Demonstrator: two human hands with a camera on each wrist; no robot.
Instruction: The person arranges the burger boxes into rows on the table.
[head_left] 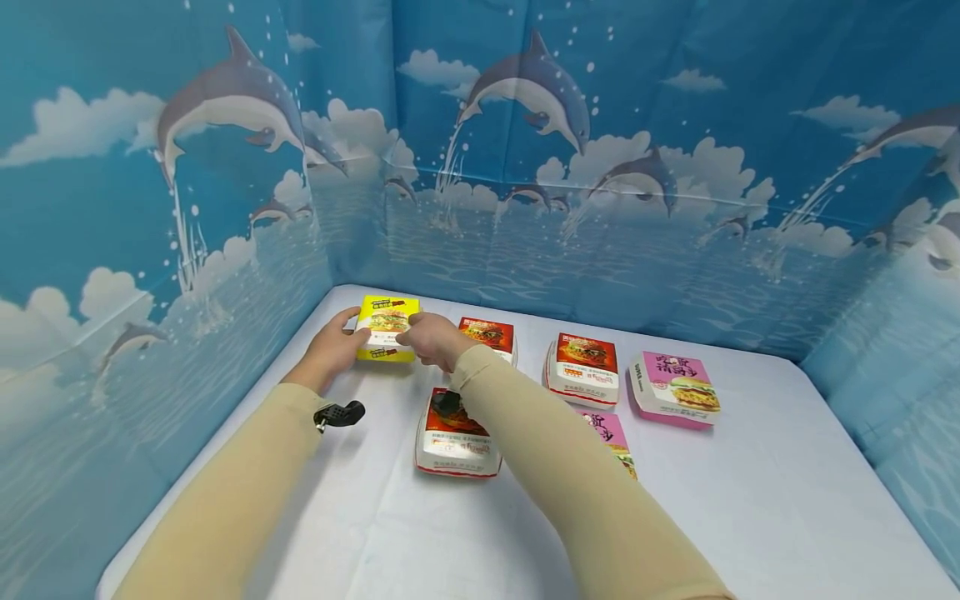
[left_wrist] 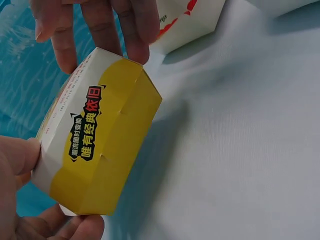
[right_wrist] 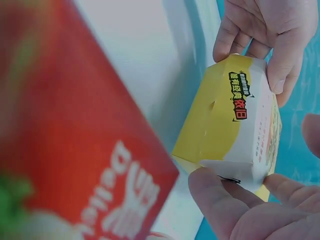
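A yellow-and-white burger box (head_left: 388, 327) is held between both hands at the far left of the table, in all three views. My left hand (head_left: 335, 343) grips its left end, fingers below and thumb along the side, as the left wrist view shows. My right hand (head_left: 432, 338) holds the other end; in the right wrist view its fingertips (right_wrist: 204, 183) touch the lower corner and side of the box. Below the box a shadow falls on the white cloth. A red-and-white burger box (head_left: 454, 439) lies under my right forearm, which partly hides it.
Further red-and-white boxes (head_left: 582, 367) stand in the back row, one partly behind the right hand. A pink burger box (head_left: 676, 389) is at the right, with another pink box (head_left: 611, 439) partly hidden by the sleeve. A dolphin-print curtain (head_left: 525, 217) encloses the white table (head_left: 757, 492).
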